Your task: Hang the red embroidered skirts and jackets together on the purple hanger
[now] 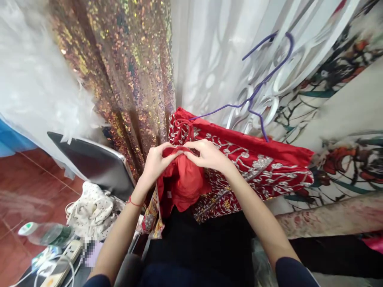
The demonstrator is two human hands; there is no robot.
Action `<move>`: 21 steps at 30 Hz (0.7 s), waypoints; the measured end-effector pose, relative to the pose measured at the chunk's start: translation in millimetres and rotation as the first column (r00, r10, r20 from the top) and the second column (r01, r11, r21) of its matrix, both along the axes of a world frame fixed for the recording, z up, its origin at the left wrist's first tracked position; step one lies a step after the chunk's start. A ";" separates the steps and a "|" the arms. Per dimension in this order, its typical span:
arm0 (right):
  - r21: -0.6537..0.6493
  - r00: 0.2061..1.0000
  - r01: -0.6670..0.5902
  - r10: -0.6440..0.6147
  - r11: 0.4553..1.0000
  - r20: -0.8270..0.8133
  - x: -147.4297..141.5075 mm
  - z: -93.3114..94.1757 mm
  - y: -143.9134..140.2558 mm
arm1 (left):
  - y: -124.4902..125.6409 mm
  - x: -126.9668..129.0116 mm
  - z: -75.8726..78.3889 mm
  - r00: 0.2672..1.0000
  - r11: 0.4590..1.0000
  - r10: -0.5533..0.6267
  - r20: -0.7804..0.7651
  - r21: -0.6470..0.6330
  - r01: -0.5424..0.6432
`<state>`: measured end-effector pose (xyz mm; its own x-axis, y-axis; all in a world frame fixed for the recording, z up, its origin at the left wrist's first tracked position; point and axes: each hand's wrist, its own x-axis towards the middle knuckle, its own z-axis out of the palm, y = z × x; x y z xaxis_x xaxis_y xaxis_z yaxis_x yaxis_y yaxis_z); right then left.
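A red garment with its plain lining (pixel 188 181) showing is gathered between my two hands. My left hand (pixel 160 161) pinches its upper edge from the left, thumb and fingertips pressed on the cloth. From the right, my right hand (pixel 206 155) pinches the same edge, its fingertips almost meeting the left ones. Just behind lies a red skirt-like piece with silver embroidery (pixel 254 163), hung on a purple wire hanger (pixel 254 93). A patterned gold and red flap (pixel 152 215) droops below my left hand. Whether the two red pieces are joined I cannot tell.
Sequinned fabric (pixel 128 59) and a white curtain (pixel 200 52) hang behind. To the left are a dark chair back (pixel 89 159), a white dotted cloth (pixel 92 211), a plastic bottle (pixel 44 233) and a power strip (pixel 64 263) with cables. Flowered cloth (pixel 338 159) lies right.
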<state>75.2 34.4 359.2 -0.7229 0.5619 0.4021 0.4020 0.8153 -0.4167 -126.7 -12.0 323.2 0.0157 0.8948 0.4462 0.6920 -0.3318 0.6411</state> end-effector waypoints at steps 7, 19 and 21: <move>0.407 0.976 0.214 -0.176 0.888 -0.130 -40.7 36.1 33.3 | -2.5 -0.6 38.4 0.749 0.898 0.359 -0.556 -0.012 -0.440; 0.469 0.935 0.168 -0.291 0.867 0.203 -37.8 30.2 15.2 | 72.9 -25.9 137.8 0.351 0.771 0.524 -0.776 0.257 -0.583; 0.469 0.948 0.101 -0.228 0.877 0.223 -33.0 33.6 1.9 | 83.6 -29.2 140.7 0.341 0.790 0.500 -0.796 0.259 -0.555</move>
<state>42.2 36.3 392.8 -0.7503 0.4877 0.4464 0.5889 0.7998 0.1160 -155.8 71.6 463.9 -0.1526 0.8728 0.4636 0.9064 0.3106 -0.2863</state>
